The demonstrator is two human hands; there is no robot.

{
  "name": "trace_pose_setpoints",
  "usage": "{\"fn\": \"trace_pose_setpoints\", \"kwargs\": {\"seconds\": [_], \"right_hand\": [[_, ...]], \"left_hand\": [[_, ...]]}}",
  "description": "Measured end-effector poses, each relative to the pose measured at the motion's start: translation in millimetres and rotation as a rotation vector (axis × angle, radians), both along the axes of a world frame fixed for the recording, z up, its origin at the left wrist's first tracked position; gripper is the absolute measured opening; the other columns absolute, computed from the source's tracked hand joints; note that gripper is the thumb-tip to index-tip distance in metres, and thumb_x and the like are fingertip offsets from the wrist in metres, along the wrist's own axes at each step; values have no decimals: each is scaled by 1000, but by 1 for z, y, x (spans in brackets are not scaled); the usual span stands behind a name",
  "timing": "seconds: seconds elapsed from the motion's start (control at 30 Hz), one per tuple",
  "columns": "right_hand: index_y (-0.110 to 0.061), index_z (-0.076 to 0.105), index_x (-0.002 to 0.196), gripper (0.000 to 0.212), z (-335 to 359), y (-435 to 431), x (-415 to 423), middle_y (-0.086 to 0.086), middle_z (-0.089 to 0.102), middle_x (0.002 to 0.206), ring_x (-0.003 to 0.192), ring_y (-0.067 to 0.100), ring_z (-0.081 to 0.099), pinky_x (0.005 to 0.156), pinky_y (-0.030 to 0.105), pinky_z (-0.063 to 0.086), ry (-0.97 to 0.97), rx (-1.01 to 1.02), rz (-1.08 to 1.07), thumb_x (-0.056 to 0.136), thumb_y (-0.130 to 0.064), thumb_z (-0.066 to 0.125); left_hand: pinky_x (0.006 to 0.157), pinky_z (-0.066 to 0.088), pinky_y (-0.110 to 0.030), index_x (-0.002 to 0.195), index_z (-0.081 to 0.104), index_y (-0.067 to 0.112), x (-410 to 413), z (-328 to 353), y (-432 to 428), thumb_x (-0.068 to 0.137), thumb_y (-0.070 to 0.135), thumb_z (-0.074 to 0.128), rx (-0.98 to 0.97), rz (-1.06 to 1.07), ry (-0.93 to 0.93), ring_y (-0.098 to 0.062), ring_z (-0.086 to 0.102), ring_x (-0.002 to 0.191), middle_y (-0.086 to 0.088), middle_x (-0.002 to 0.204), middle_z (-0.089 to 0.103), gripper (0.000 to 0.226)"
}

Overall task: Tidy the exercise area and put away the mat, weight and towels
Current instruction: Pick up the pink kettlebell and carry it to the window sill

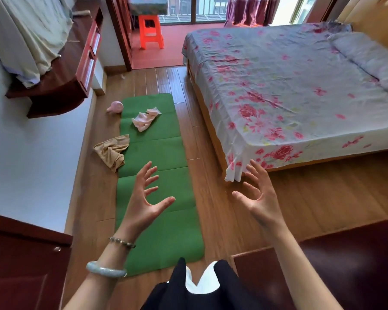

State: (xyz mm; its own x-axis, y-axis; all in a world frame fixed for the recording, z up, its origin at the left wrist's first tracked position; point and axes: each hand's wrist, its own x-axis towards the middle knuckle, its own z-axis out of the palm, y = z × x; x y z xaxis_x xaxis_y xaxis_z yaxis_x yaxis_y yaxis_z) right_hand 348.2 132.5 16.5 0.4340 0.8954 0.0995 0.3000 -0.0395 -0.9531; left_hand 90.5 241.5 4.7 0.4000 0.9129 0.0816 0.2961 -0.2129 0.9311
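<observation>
Green foam mat [164, 231] lies flat on the wooden floor [213, 166]. Its long axis runs straight away from me toward the balcony doorway [157, 54], and its near short edge is just before my feet. Its left long edge runs close to the white wall [31, 164], leaving only a narrow strip of boards. On the right a wider strip of floor separates it from the bed [289, 97], whose flowered sheet hangs down at the near corner.

A pink-and-white towel [144, 118] lies crumpled on the mat's far part. A tan towel [112, 151] is bunched across the left edge, partly on the mat and partly on the floor. The pink weight [115, 106] rests on the floor just beside the far left corner.

My left hand [143, 198] hovers over the mat's middle and my right hand [262, 198] over the boards between mat and bed. The palms face each other, fingers spread wide, holding nothing.
</observation>
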Motion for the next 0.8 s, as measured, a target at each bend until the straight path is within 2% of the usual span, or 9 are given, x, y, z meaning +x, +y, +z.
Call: {"fn": "trace_pose_setpoints", "kwargs": {"seconds": [0.07,0.17,0.37,0.5,0.67,0.8], "right_hand": [[-34,33,139,86,0,19,9,-2,44,143,126,9,47,98,19,45,-2,7,-10,72,-2,78],[-38,33,137,86,-1,50,27,-3,45,141,125,6,47,97,19,45,-15,4,-21,72,-5,79],[-29,31,142,87,-24,132,77,-3,44,141,127,9,47,102,32,46,-2,-32,-19,73,-7,79],[-32,29,141,88,-37,207,130,-6,42,142,127,8,46,99,26,45,-27,-39,20,73,-10,80],[-33,28,137,87,-31,303,203,-5,42,139,123,7,47,90,6,43,-80,-24,67,72,-6,79],[-30,29,139,86,-24,364,250,-5,44,136,123,11,49,93,10,43,-105,-23,124,73,-6,79]], "left_hand": [[98,44,-19,146,21,25,11,4,18,62,28,79,2,-11,-6,-1,46,123,4,141,41,102],[98,44,-19,146,21,26,30,7,48,63,28,79,-4,-30,-21,0,46,123,7,141,41,101],[98,45,-20,143,21,34,76,-4,124,64,25,79,-25,11,-43,0,46,123,7,142,40,98],[99,45,-25,143,22,33,121,-15,188,64,26,79,-48,78,-51,0,46,123,9,141,40,98],[101,44,-29,144,22,34,187,-13,271,64,27,79,-88,139,-59,0,45,124,9,142,41,98],[100,43,-25,144,22,34,228,-9,324,64,27,78,-78,186,-69,-1,45,124,9,142,41,98]]}}
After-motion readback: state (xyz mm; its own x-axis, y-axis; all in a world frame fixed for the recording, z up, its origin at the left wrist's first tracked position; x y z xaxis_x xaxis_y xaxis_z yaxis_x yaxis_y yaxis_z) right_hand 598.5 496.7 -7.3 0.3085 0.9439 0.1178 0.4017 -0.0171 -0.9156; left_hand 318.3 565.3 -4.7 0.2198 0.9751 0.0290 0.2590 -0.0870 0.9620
